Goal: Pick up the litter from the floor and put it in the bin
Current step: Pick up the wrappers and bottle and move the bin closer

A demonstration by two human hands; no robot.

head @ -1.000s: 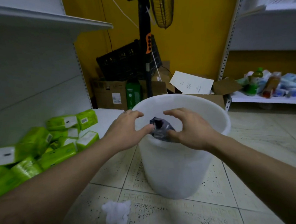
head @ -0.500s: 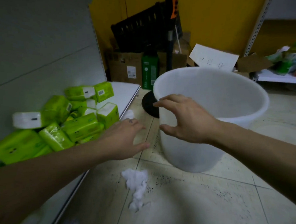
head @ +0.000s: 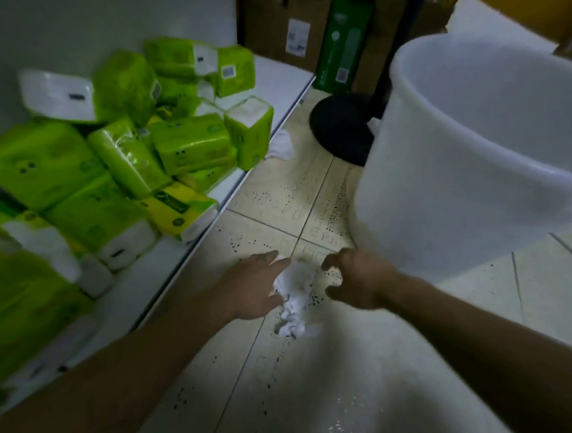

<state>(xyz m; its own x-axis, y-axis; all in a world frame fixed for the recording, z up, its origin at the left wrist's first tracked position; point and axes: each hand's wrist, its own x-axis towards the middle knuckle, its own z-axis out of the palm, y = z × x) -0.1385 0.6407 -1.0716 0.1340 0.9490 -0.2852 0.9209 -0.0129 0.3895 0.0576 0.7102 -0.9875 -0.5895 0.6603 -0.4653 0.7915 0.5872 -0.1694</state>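
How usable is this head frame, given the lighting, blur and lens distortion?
Head view: dim overall, with a dark shadow across the lower floor; motion blur softens both forearms, the left hand and right hand; the crumpled white tissue between them stays readable; wide-angle bending tilts the white bin and the shelf of green packs. Usable.

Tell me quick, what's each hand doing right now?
Left hand: open, fingers spread against the crumpled white tissue on the tiled floor, not yet gripping.
Right hand: open, fingers curled, empty, just right of the tissue.
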